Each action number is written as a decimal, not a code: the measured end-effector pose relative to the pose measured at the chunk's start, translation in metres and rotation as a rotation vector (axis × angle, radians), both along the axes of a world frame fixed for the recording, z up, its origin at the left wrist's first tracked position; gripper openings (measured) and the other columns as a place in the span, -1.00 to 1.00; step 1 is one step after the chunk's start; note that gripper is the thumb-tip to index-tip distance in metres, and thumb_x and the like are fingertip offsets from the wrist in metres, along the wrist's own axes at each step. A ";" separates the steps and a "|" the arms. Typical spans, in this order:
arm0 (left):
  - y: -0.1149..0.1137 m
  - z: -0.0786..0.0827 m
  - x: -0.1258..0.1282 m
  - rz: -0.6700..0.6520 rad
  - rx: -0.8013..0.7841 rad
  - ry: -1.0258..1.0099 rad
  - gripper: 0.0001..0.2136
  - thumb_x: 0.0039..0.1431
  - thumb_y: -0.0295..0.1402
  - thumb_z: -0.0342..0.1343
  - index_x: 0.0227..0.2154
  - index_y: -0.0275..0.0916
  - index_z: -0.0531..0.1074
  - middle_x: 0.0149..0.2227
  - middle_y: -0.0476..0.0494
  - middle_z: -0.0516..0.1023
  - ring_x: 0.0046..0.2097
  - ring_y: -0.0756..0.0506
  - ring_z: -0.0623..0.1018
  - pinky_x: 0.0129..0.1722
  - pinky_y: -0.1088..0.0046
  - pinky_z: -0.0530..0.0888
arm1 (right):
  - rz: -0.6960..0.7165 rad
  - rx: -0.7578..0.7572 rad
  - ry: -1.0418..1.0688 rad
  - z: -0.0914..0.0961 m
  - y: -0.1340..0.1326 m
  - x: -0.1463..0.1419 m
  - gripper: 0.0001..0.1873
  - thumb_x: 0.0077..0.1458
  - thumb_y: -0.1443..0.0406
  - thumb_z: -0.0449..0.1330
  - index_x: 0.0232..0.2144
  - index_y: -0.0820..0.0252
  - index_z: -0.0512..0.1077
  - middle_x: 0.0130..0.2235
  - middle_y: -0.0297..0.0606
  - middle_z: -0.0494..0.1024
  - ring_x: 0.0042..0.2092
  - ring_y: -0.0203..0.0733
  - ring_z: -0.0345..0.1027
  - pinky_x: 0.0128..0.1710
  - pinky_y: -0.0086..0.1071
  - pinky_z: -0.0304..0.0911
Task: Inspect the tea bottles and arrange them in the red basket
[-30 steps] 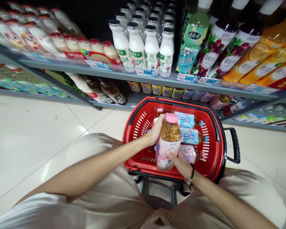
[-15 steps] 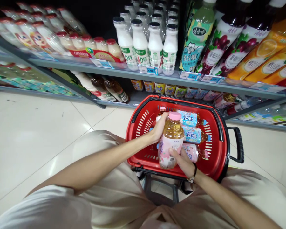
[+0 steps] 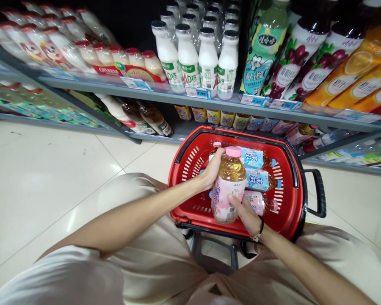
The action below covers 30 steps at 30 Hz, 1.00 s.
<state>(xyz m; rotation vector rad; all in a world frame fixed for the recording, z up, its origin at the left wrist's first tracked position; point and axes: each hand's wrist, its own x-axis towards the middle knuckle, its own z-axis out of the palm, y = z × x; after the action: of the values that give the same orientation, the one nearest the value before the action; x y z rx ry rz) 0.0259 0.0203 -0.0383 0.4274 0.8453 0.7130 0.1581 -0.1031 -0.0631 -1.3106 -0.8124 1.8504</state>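
Observation:
Between my two hands is a pink-capped drink bottle (image 3: 229,186) with a pink label and amber liquid, tilted above the red shopping basket (image 3: 190,142). My left hand (image 3: 213,170) wraps round its upper left side, with the far fingers hidden behind it. My right hand (image 3: 246,213) grips the lower right side, thumb on the label. Below in the basket lie blue-labelled bottles (image 3: 257,179) with blue caps and a pink-labelled bottle (image 3: 254,202), all on their sides. Another pink cap (image 3: 217,145) shows behind my left hand.
A shelf (image 3: 178,96) crosses in front, bearing white milk-drink bottles (image 3: 207,63), red-capped bottles (image 3: 131,61), a green bottle (image 3: 263,46), grape juice (image 3: 294,63) and orange juice (image 3: 352,80). The basket's black handle (image 3: 319,192) sticks out right. Pale floor tiles (image 3: 44,169) lie left.
The view has shifted very slightly. Both hands keep their hold on the bottle, which has barely moved above the basket.

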 end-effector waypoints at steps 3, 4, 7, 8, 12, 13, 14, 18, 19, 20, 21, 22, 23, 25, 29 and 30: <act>0.000 -0.002 0.001 0.042 0.011 0.006 -0.47 0.13 0.10 0.20 -0.12 -0.31 0.57 -0.20 -0.23 0.73 -0.09 -0.28 0.69 0.02 0.20 0.59 | -0.100 -0.028 0.070 -0.013 -0.001 0.000 -0.35 0.21 -0.16 0.34 0.16 0.11 0.53 0.17 -0.12 0.62 0.28 0.09 0.42 0.39 0.00 0.23; 0.000 -0.003 0.001 0.052 0.023 0.009 -0.48 0.14 0.08 0.21 -0.10 -0.31 0.57 -0.18 -0.24 0.73 -0.07 -0.29 0.69 0.05 0.18 0.58 | -0.148 -0.045 0.094 -0.017 -0.001 -0.001 -0.34 0.20 -0.16 0.34 0.16 0.10 0.53 0.15 -0.13 0.63 0.29 0.08 0.41 0.40 0.00 0.22; 0.002 -0.005 0.000 0.025 0.078 -0.002 -0.44 0.14 0.08 0.20 -0.05 -0.34 0.58 -0.12 -0.29 0.73 0.01 -0.34 0.67 0.14 0.11 0.53 | -0.290 -0.118 0.170 -0.021 0.005 -0.004 -0.19 0.05 -0.26 0.38 0.17 0.08 0.52 0.07 -0.14 0.68 0.29 0.14 0.42 0.36 0.04 0.27; 0.003 -0.006 -0.001 -0.004 0.098 -0.007 -0.44 0.15 0.07 0.19 -0.02 -0.35 0.57 -0.10 -0.31 0.72 0.05 -0.35 0.66 0.16 0.09 0.51 | -0.331 -0.138 0.200 -0.020 0.008 -0.005 -0.14 0.00 -0.31 0.38 0.17 0.07 0.51 0.05 -0.13 0.68 0.28 0.16 0.43 0.35 0.06 0.29; 0.004 -0.004 -0.012 -0.140 0.235 0.093 -0.43 0.16 -0.02 0.19 0.12 -0.30 0.51 0.08 -0.30 0.66 0.16 -0.36 0.59 0.22 0.06 0.46 | -0.401 -0.156 0.338 -0.015 0.022 -0.007 -0.09 -0.04 -0.40 0.31 0.12 0.08 0.53 0.04 -0.11 0.69 0.29 0.18 0.42 0.32 0.08 0.32; 0.003 -0.002 -0.015 -0.179 0.287 0.152 -0.42 0.15 -0.06 0.22 0.17 -0.28 0.48 0.13 -0.30 0.63 0.17 -0.36 0.58 0.22 0.06 0.46 | -0.396 -0.156 0.372 -0.015 0.025 -0.007 -0.12 -0.03 -0.38 0.31 0.10 0.09 0.54 0.04 -0.11 0.69 0.29 0.17 0.42 0.32 0.08 0.32; 0.001 0.001 -0.018 -0.222 0.350 0.209 -0.40 0.14 -0.10 0.25 0.21 -0.26 0.44 0.18 -0.30 0.60 0.18 -0.36 0.58 0.21 0.06 0.47 | -0.391 -0.153 0.399 -0.015 0.028 -0.006 -0.15 -0.02 -0.36 0.31 0.07 0.09 0.55 0.04 -0.11 0.69 0.28 0.18 0.42 0.32 0.08 0.32; -0.014 0.020 -0.024 -0.334 0.705 0.309 -0.32 0.17 -0.23 0.34 0.32 -0.26 0.31 0.27 -0.35 0.51 0.21 -0.33 0.55 0.21 0.10 0.49 | -0.370 -0.114 0.393 -0.017 0.035 -0.004 -0.17 -0.12 -0.36 0.31 -0.01 0.06 0.58 -0.01 -0.14 0.71 0.24 0.20 0.45 0.27 0.04 0.36; -0.017 0.025 -0.024 -0.333 0.785 0.327 -0.32 0.18 -0.24 0.35 0.33 -0.26 0.30 0.28 -0.36 0.50 0.23 -0.32 0.55 0.23 0.10 0.48 | -0.354 -0.107 0.366 -0.016 0.035 -0.004 -0.15 -0.15 -0.38 0.30 -0.02 0.05 0.59 -0.02 -0.13 0.71 0.23 0.21 0.46 0.24 0.03 0.38; -0.020 0.030 -0.024 -0.332 0.844 0.355 -0.32 0.20 -0.24 0.35 0.34 -0.26 0.29 0.28 -0.36 0.50 0.24 -0.31 0.54 0.26 0.11 0.47 | -0.336 -0.104 0.336 -0.015 0.035 -0.003 -0.14 -0.18 -0.39 0.29 -0.04 0.05 0.60 -0.04 -0.11 0.71 0.21 0.22 0.47 0.21 0.03 0.40; -0.021 0.034 -0.024 -0.340 0.882 0.396 -0.33 0.21 -0.23 0.36 0.34 -0.26 0.30 0.27 -0.36 0.51 0.23 -0.30 0.55 0.28 0.12 0.46 | -0.320 -0.101 0.303 -0.012 0.034 -0.003 -0.14 -0.18 -0.41 0.28 -0.06 0.05 0.61 -0.05 -0.08 0.71 0.19 0.23 0.49 0.18 0.03 0.42; -0.022 0.037 -0.025 -0.352 0.907 0.449 -0.34 0.22 -0.21 0.37 0.32 -0.26 0.32 0.25 -0.36 0.53 0.21 -0.29 0.57 0.27 0.12 0.46 | -0.312 -0.095 0.268 -0.010 0.033 -0.003 -0.14 -0.17 -0.42 0.27 -0.07 0.06 0.62 -0.07 -0.05 0.71 0.17 0.25 0.50 0.15 0.03 0.44; -0.022 0.038 -0.026 -0.367 0.928 0.509 -0.36 0.21 -0.19 0.38 0.30 -0.26 0.36 0.20 -0.35 0.56 0.17 -0.29 0.59 0.26 0.11 0.48 | -0.315 -0.084 0.230 -0.008 0.032 -0.004 -0.15 -0.15 -0.42 0.25 -0.09 0.06 0.63 -0.08 -0.03 0.71 0.16 0.26 0.51 0.12 0.02 0.46; -0.022 0.038 -0.028 -0.385 0.978 0.619 -0.39 0.16 -0.14 0.41 0.22 -0.26 0.44 0.12 -0.33 0.61 0.10 -0.30 0.62 0.21 0.10 0.51 | -0.344 -0.052 0.156 -0.004 0.028 -0.005 -0.18 -0.09 -0.41 0.23 -0.10 0.06 0.65 -0.10 -0.01 0.71 0.12 0.26 0.54 0.07 0.01 0.48; -0.022 0.032 -0.032 -0.435 1.030 0.776 -0.39 0.16 -0.10 0.40 0.21 -0.26 0.46 0.12 -0.35 0.63 0.08 -0.33 0.64 0.16 0.10 0.52 | -0.391 -0.010 0.096 -0.004 0.023 -0.007 -0.20 0.00 -0.38 0.22 -0.05 0.07 0.65 -0.11 -0.01 0.71 0.06 0.21 0.58 0.02 -0.03 0.50; -0.022 0.031 -0.032 -0.451 1.015 0.810 -0.38 0.19 -0.08 0.37 0.22 -0.28 0.45 0.10 -0.35 0.64 0.06 -0.32 0.65 0.13 0.11 0.53 | -0.392 -0.014 0.100 -0.005 0.023 -0.008 -0.19 0.00 -0.38 0.22 -0.04 0.08 0.65 -0.10 -0.01 0.71 0.05 0.20 0.59 0.02 -0.04 0.50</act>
<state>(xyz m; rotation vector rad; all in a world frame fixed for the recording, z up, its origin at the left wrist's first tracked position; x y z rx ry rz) -0.0066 -0.0019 -0.0072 1.8459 1.0267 0.4866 0.1500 -0.0804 -0.0685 -1.2695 -0.4516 1.5952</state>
